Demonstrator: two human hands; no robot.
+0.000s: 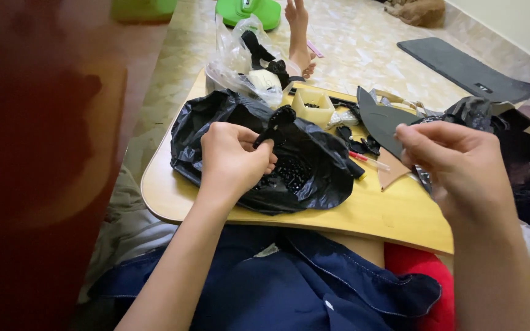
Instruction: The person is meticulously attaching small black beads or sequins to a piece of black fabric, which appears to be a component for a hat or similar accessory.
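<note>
So my left hand [234, 160] was pinching a flat black plastic piece [275, 125] over the crumpled black plastic bag [314, 175] on the light wooden bench [394, 214]. Right hand [458, 165] hovered with fingertips pinched together, couldn't tell on what. Clear plastic bag [240, 61] sat behind.

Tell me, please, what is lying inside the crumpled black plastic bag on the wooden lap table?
Inside the crumpled black plastic bag, a heap of small shiny black beads shows beside the left hand. The folds and that hand cover the rest, so anything deeper cannot be seen.
</note>
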